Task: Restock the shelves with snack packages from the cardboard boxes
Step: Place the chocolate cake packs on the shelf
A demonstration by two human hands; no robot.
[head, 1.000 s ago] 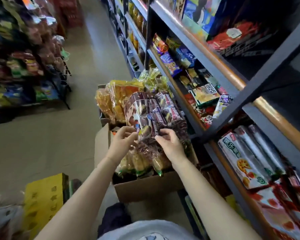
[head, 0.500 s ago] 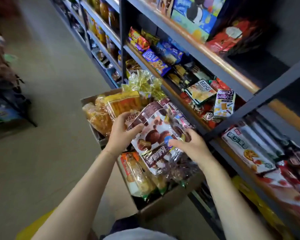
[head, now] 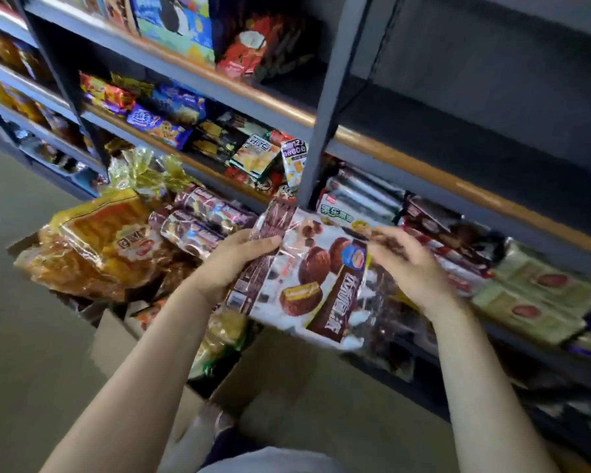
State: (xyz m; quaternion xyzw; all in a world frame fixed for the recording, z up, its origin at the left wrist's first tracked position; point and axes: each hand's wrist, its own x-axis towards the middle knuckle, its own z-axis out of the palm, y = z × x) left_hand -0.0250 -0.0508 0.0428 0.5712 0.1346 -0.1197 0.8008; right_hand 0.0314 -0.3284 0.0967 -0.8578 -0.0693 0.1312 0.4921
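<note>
Two hands — left hand (head: 234, 264), right hand (head: 408, 264) — grip one chocolate-pie package (head: 316, 285); two similar packs (head: 202, 220) top the cardboard box (head: 253, 380) — shelf post (head: 325, 107) ahead.

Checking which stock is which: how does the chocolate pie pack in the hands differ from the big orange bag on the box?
The chocolate pie pack is white and brown with round pies pictured; the orange bag is clear yellow-orange film. The pack is lifted, the left hand gripping its edge and the right hand at its far side; the bag lies untouched on the cardboard box. Both are soft, glossy plastic packs.
</note>
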